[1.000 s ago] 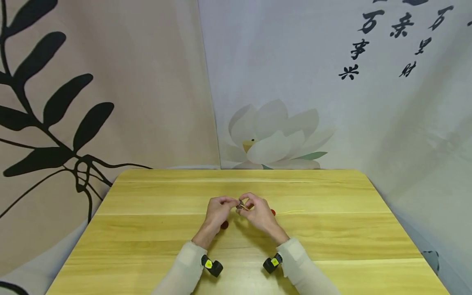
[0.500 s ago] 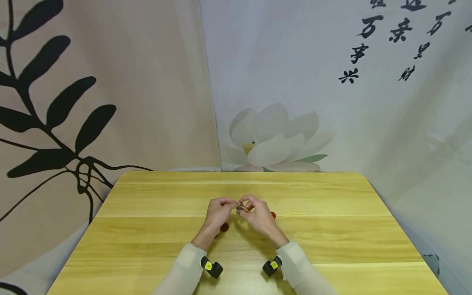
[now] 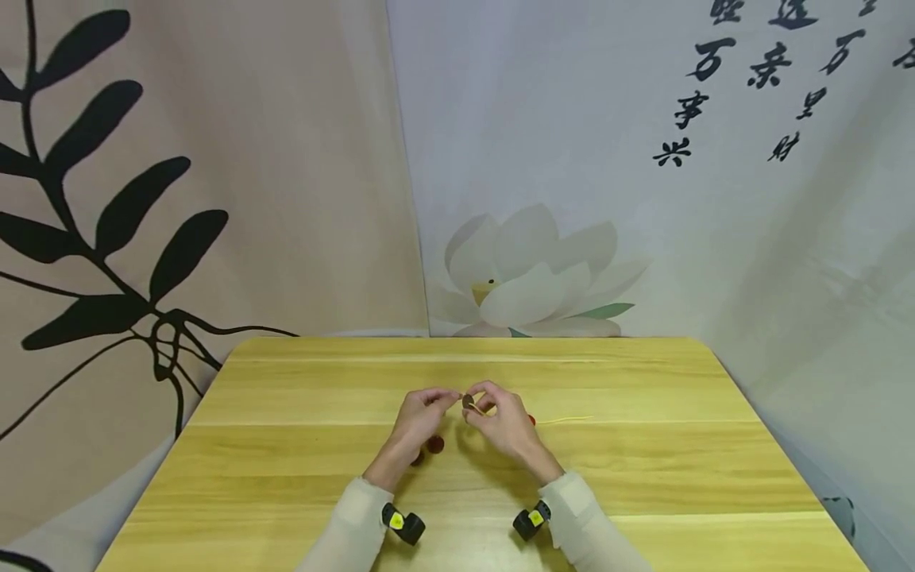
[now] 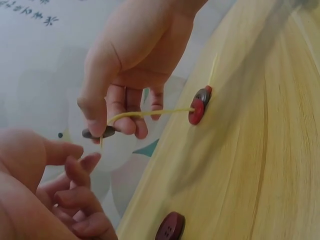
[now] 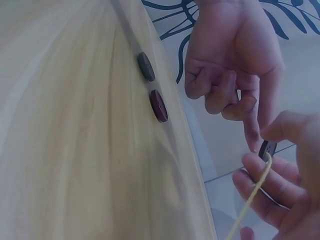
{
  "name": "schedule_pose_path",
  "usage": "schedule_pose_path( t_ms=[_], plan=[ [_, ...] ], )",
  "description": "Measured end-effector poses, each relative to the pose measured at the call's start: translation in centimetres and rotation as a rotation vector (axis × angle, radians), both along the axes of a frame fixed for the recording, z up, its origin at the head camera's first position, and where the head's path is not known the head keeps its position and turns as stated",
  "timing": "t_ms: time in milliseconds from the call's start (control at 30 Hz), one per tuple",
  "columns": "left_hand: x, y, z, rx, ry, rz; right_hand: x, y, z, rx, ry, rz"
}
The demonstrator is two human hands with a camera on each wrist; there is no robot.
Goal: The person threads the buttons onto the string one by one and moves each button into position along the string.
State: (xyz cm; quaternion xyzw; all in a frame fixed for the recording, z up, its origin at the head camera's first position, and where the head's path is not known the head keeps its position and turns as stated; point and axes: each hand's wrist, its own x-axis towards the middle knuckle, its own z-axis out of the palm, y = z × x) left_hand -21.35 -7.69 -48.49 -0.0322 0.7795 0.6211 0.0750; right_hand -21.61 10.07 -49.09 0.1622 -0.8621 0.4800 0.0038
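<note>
My right hand point(image 3: 503, 417) pinches a dark grey-brown button point(image 5: 268, 148) between thumb and fingertips, held above the table. A yellow cord point(image 4: 150, 113) passes through this button, and a short end sticks out beyond it. From the other side the cord runs to a red button point(image 4: 196, 112) and a grey button point(image 4: 202, 95) strung on it, resting on the table; a sliver of red shows behind them. My left hand point(image 3: 417, 415) has curled fingers, with thumb and index tips close to the short cord end. Whether they grip it cannot be told.
Two loose buttons lie on the wooden table point(image 3: 300, 445) by my left wrist, one maroon point(image 5: 159, 106) and one dark grey point(image 5: 146, 66). The cord's tail point(image 3: 568, 419) stretches over the table to the right. A printed curtain point(image 3: 322, 199) hangs behind the far edge.
My left fingertips have drawn slightly away from the button, and its face now shows more fully. The left forearm has shifted a little left, uncovering more of the loose buttons. The head view tilts up slightly.
</note>
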Motion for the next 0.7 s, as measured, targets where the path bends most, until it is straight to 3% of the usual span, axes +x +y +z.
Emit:
schedule_pose_path(
  t_ms=[133,400,700],
  plan=[
    [0.14,-0.23,-0.27,-0.009,-0.011,-0.055,0.08,0.25,-0.2,-0.009,-0.01,0.007],
    [0.23,-0.36,-0.31,0.001,-0.022,-0.103,0.04,0.5,-0.35,-0.028,-0.017,0.029],
    [0.19,-0.32,-0.44,0.023,-0.023,-0.101,0.05,0.62,-0.31,-0.043,-0.028,0.068]
  ],
)
